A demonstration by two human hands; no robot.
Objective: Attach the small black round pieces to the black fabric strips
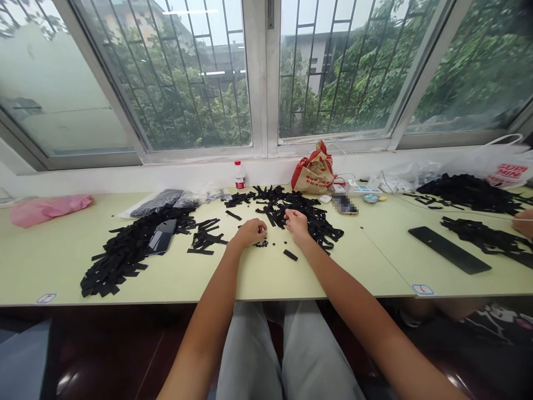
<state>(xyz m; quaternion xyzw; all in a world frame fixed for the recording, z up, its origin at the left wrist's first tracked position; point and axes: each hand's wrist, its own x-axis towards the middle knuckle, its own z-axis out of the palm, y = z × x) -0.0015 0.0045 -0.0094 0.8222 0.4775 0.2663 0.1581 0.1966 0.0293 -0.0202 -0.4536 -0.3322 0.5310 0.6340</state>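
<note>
My left hand is closed, thumb and fingers curled together just above small round black pieces on the table. What its fingers hold, if anything, is too small to make out. My right hand is pinched at the near edge of a loose pile of black fabric strips; I cannot tell what lies between its fingertips. A single short black strip rests in front of that hand. To the left of my hands is a smaller group of black strips.
A long heap of black strips with a dark flat phone-like object lies left. Along the back stand a red-capped bottle and a paper bag. Rightward are a phone, a black flat bar and another person's hand.
</note>
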